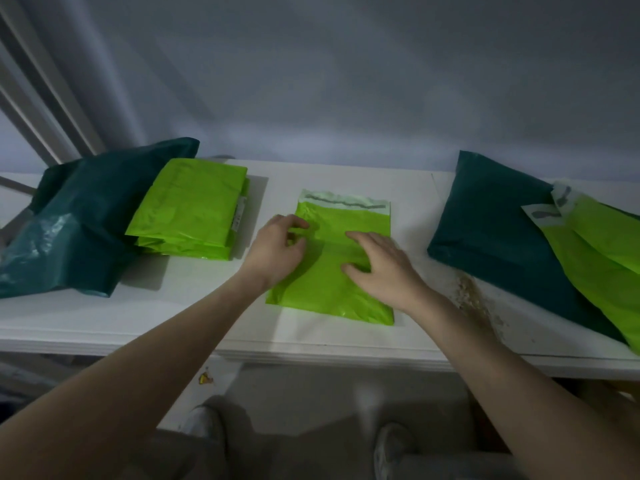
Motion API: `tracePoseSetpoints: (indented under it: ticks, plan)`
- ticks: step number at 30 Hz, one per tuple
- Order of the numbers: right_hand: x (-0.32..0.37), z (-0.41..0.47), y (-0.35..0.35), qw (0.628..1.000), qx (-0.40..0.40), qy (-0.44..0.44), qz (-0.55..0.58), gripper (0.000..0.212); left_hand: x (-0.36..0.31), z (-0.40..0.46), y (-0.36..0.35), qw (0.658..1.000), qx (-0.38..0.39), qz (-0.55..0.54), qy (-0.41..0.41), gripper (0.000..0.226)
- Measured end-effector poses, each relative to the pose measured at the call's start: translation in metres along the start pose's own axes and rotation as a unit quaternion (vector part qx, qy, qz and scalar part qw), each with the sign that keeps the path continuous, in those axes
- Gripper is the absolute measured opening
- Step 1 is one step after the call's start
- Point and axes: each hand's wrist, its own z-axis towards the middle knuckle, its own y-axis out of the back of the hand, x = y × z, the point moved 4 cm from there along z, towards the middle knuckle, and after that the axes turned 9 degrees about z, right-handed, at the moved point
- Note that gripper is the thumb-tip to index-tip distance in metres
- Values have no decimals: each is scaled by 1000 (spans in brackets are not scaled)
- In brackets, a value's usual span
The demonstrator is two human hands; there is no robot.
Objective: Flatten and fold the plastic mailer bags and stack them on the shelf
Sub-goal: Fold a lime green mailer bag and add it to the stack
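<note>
Lime-green plastic mailer bag (332, 271), one item, head view: lies flat on the white shelf (194, 306), centre, with its pale adhesive flap (346, 202) at the far end and a crease running across its middle.

Left hand (277, 251): rests at the bag's left edge, fingers curled, thumb and fingertips pinching a fold of the green plastic.

Right hand (384, 268): lies on the bag's right half, fingers spread and fairly straight, palm down, pressing the plastic without grasping it.

Stack of folded bags (190, 213), same lime green: sits on the shelf to the left of the flat bag, apart from it, several layers showing at the near edge, a white label strip along its right side.

Dark green bag (79, 223), large and crumpled: lies at the far left, touching the stack and partly under it.

Second dark green bag (491, 230): lies at the right, well apart from the flat bag.

Loose lime-green bags (595, 258), flaps up: lie over the right part of that dark bag, reaching the frame edge.

Brown stain (474, 299): marks the shelf surface between the flat bag and the right-hand pile.

Grey wall (346, 81): stands behind the shelf.
</note>
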Motion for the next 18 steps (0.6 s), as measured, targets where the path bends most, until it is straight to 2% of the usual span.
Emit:
tracePoseSetpoints:
  ticks: [2,4,8,10,14,18]
  plan:
    - [-6,3,10,997,-65,-16,35,42,7,6,5,1000,-12,21,16,28]
    - [-13,5,19,992,-105,-61,41,39,13,11,8,999,-7,29,41,31]
    - [-26,7,22,981,-75,-174,50,50,13,14,2,996,10,-10,85,38]
    - [-28,9,19,978,-65,-187,67,54,11,15,-3,992,9,-64,112,39]
    - [-31,11,21,966,-97,-202,129,53,18,22,-6,967,-1,-174,185,38]
    - [-35,9,24,951,-117,-224,179,49,23,24,-5,962,11,-176,208,34]
